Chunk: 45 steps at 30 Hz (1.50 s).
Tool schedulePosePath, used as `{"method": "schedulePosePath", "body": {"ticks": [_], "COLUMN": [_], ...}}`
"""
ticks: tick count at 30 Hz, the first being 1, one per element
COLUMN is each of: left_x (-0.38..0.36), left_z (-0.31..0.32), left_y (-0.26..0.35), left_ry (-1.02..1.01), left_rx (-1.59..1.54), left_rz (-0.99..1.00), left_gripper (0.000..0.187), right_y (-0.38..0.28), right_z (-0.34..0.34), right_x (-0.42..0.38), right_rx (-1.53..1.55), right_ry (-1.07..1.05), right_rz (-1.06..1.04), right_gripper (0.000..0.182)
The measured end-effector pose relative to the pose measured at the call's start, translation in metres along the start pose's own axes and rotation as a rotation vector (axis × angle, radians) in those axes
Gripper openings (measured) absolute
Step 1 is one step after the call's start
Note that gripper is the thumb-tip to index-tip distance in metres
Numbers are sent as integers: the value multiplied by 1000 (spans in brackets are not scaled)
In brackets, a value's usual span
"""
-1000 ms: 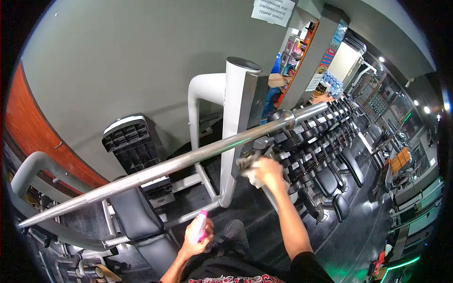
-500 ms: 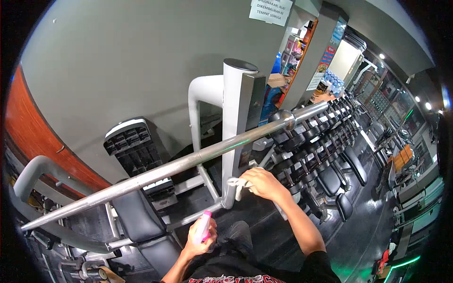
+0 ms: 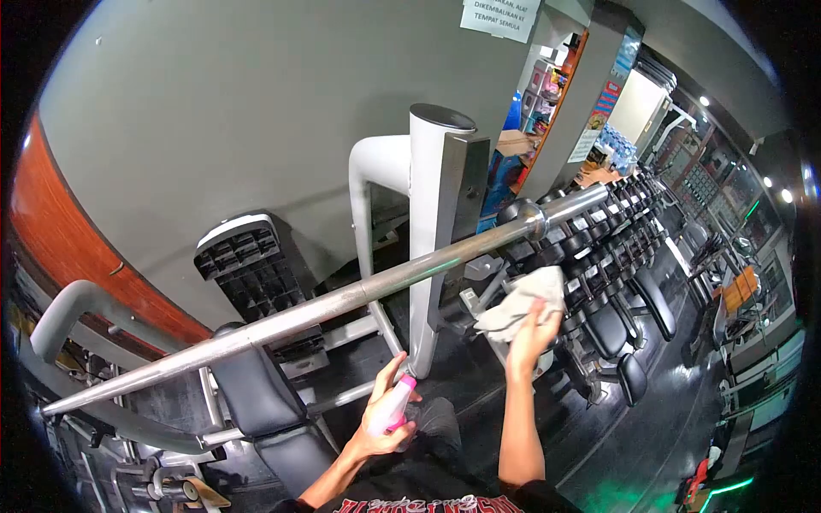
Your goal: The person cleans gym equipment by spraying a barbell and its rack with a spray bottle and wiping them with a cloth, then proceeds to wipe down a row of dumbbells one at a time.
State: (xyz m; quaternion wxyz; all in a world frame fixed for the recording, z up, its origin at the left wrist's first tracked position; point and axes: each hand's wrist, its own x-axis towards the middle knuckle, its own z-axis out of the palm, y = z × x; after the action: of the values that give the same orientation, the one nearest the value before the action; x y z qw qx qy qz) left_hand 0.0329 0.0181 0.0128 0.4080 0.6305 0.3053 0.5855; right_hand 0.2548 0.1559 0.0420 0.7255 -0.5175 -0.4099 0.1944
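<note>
My left hand [image 3: 386, 421] is wrapped round a small bottle [image 3: 394, 404] with a pink top and pink lower part, low in the middle of the view. To its right, my right hand [image 3: 535, 335] grips a pale cloth [image 3: 523, 304], which is spread out above the fingers. A long metal bar [image 3: 325, 303] crosses the view diagonally above both hands, and neither hand touches it. Behind the bar stands a white and grey upright post [image 3: 430, 197].
A black padded bench [image 3: 261, 398] is at the lower left. Racks of dumbbells [image 3: 590, 248] run back on the right, with more benches [image 3: 633, 376] beside them. A paper sign [image 3: 500, 17] hangs on the grey wall [image 3: 231, 103].
My right hand has moved right and turned upward, and the cloth, bunched before, is now spread out. My left hand has shifted slightly right with the bottle, its index finger raised.
</note>
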Motion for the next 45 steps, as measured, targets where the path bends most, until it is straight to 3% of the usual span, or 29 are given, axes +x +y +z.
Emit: {"method": "schedulePosePath", "body": {"ticks": [3,5,7,8,10,11,12,13,14,15,17,19,20,21,23,24,25,27,29,31,33,35,37,39,40,41,43,44,45], "left_x": [3,4,6,6,2,-5,-13,-20,-26,-30,-36,-36,-34,-34,-36,-26,-29,-26,-30,-23,-33,-42,-40,-39,-39,-40,-41,-43,-41], "left_z": [0,1,4,8,9,9,9,11,12,11,7,4,3,2,2,10,9,21,24,26,28,21,20,10,5,-1,-9,-14,-17], "left_y": [2,3,2,2,-1,-8,-12,-8,-3,-4,-4,1,2,-2,-11,-5,-19,-39,-50,-28,-31,-39,-35,-48,-51,-57,-76,-82,-83], "left_ry": [-13,-20,-29,-13,-2,-65,-126,-81,-34,-30,65,95,122,122,271,370,326,432,356,276,122,23,135,164,197,228,313,344,375], "left_rx": [3,-31,-67,-128,-188,-159,-129,-197,-264,-262,-203,-162,-123,-121,-99,-174,-176,-57,28,46,124,82,-300,-183,-97,-12,-43,-44,-46], "left_rz": [10,-16,-31,-45,-57,-90,-123,-260,-398,-396,-520,-502,-482,-480,-538,-470,-476,-327,-374,-405,-381,-381,-433,-310,-353,-395,-391,-414,-436], "left_gripper": [61,61,62,61,61,59,57,54,51,51,21,18,15,15,26,46,62,46,54,69,94,94,93,84,81,78,72,70,68], "right_y": [-3,9,15,35,-28,-37,-23,-32,-40,-39,-39,-38,-37,-36,-54,-49,-60,-56,-33,-22,-9,-11,-21,-8,-23,-7,-17,-24,-33], "right_z": [-17,-32,-45,-54,-28,-16,-13,-4,4,8,9,5,3,1,-16,-21,-19,-16,-21,-26,-28,-33,-38,-44,-42,-47,-46,-45,-33], "right_x": [10,-2,-21,-26,-53,-67,-86,-95,-102,-103,-97,-92,-100,-105,-114,-121,-130,-151,-157,-153,-150,-147,-149,-153,-149,-145,-140,-134,-138], "right_rx": [117,217,349,328,223,196,176,21,40,-57,-131,30,247,154,-206,-200,-166,-244,-287,-415,-400,-240,-131,-111,-109,-147,-202,-260,10], "right_ry": [217,210,-109,-208,-628,-725,-836,-1043,-1077,-1122,-1141,-1146,-986,-828,-857,-969,-1070,-1065,-1055,-1162,-1069,-1017,-875,-742,-675,-661,-599,-623,-482], "right_rz": [34,-30,-43,54,121,35,147,111,73,-80,-165,20,184,62,-152,-205,-105,-257,-326,-142,-207,-219,-69,-232,-214,-398,-286,-343,-67], "right_gripper": [35,37,37,34,32,31,32,31,30,31,34,36,35,40,48,55,58,63,66,74,60,50,39,31,24,22,20,20,19]}}
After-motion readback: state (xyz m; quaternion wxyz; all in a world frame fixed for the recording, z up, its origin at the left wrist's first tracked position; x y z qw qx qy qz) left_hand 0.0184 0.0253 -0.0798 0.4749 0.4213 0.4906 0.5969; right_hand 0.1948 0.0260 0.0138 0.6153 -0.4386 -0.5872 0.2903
